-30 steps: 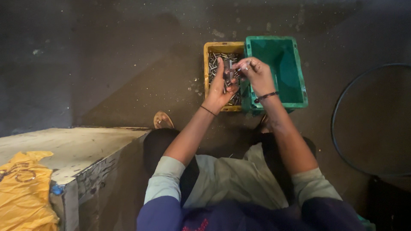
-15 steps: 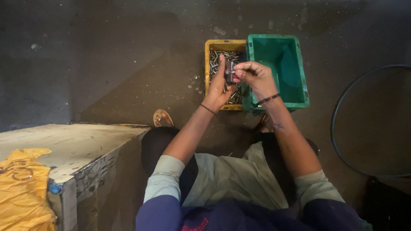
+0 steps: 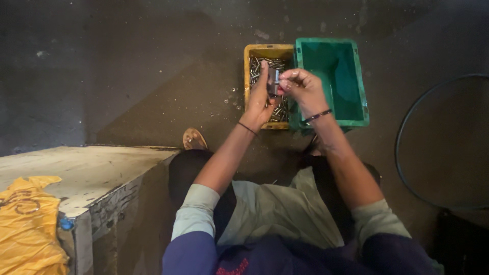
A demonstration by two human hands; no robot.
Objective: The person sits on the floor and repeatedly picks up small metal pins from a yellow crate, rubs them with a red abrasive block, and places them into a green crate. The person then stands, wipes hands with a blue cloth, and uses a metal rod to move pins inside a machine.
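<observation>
A yellow crate (image 3: 254, 52) filled with several small metal pins stands on the dark floor, touching a green crate (image 3: 356, 81) on its right. Over the yellow crate my left hand (image 3: 261, 99) holds a small dark metal part (image 3: 275, 81) upright between thumb and fingers. My right hand (image 3: 301, 86) pinches the same part from the right, fingertips closed on its top. Both wrists wear thin dark bands. The inside of the green crate looks bare from here.
A worn wooden bench (image 3: 86, 173) stands at the lower left with a yellow cloth (image 3: 25, 229) on it. A black hose loop (image 3: 407, 168) lies on the floor at right. A sandalled foot (image 3: 194, 138) rests near the bench.
Both hands have drawn closer together over the yellow crate, and the right hand has shifted left from the green crate's rim onto the part.
</observation>
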